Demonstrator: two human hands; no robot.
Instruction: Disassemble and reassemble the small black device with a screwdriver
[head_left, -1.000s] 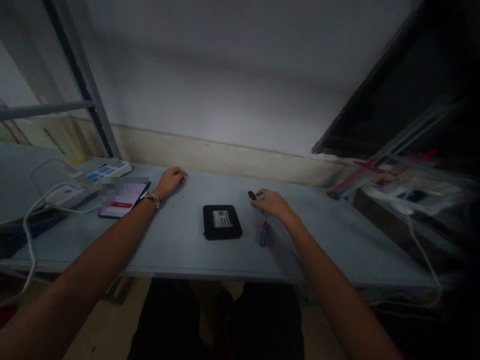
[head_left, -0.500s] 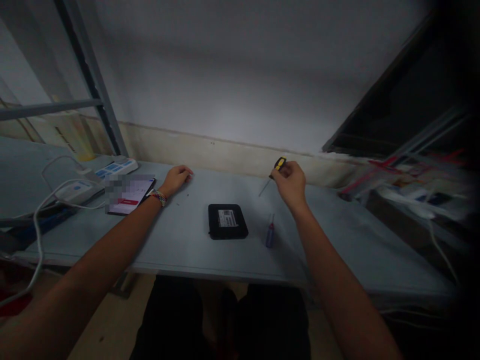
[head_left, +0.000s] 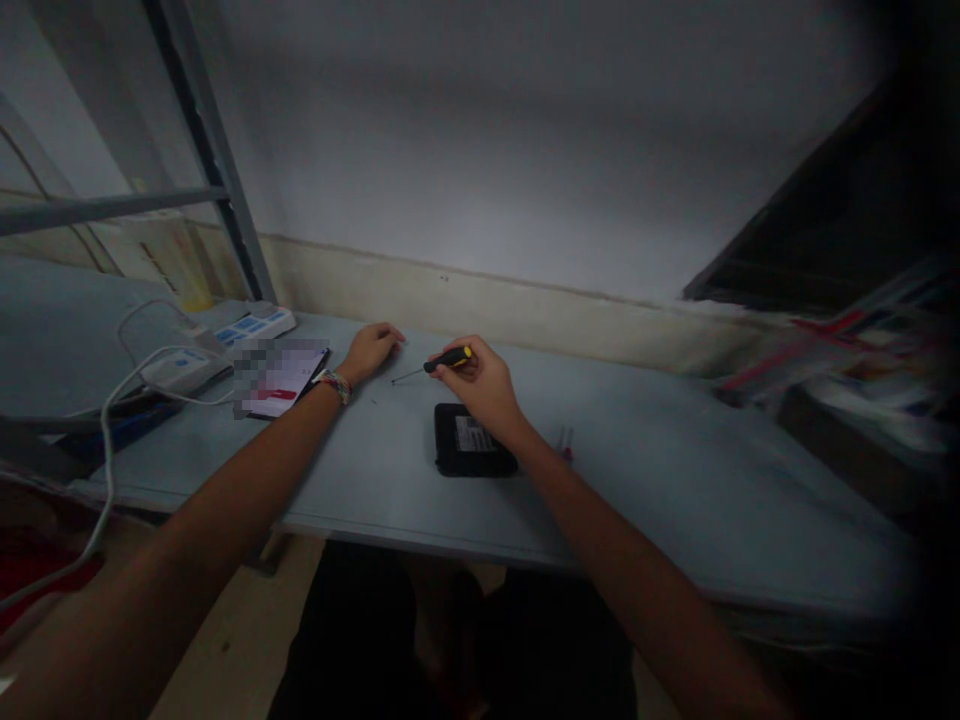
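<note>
Screwdriver [head_left: 448, 359] seemingly in right hand [head_left: 480, 385]

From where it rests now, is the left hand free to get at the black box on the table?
Probably yes. The left hand rests empty on the table, apart from the black box; only the right hand with its screwdriver hovers above it.

Black-and-yellow screwdriver [head_left: 439, 364] held level above table, thin shaft pointing left, tip in air

The table [head_left: 675, 500] looks smooth, matt and painted grey; the box [head_left: 474, 442] is matt black plastic with a paper label. The screwdriver [head_left: 442, 362] has a plastic handle and thin metal shaft.
</note>
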